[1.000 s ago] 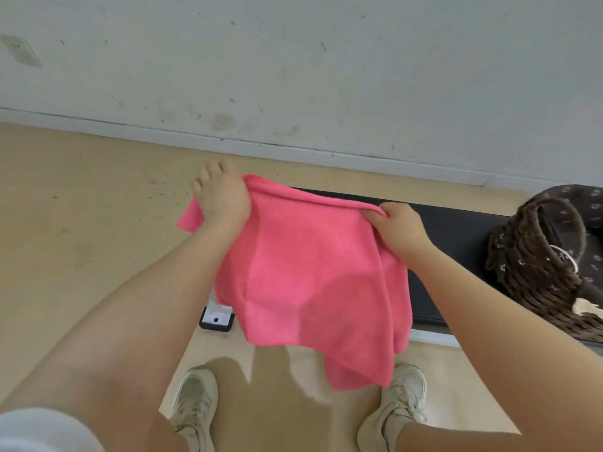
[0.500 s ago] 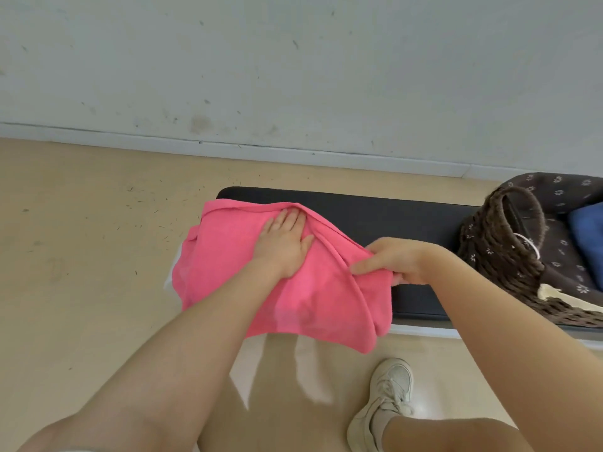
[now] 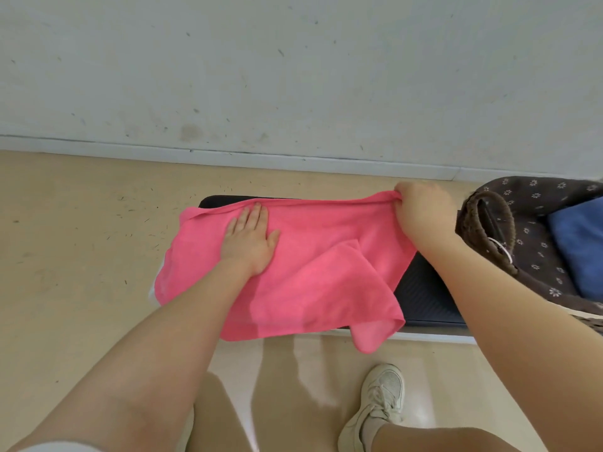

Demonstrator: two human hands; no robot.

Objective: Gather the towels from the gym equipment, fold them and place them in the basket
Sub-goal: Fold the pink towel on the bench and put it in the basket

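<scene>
- Here, the pink towel lies spread across the black bench pad.
- Left hand presses it flat, fingers straight.
- Right hand pinches its far edge, toward two o'clock.
- Wicker basket sits at three o'clock.

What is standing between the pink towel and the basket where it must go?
Nothing visible. The pink towel lies spread on the black bench, left hand flat on it, right hand pinching its far corner. The basket sits just to the right, its top open, a blue towel already inside.
</scene>
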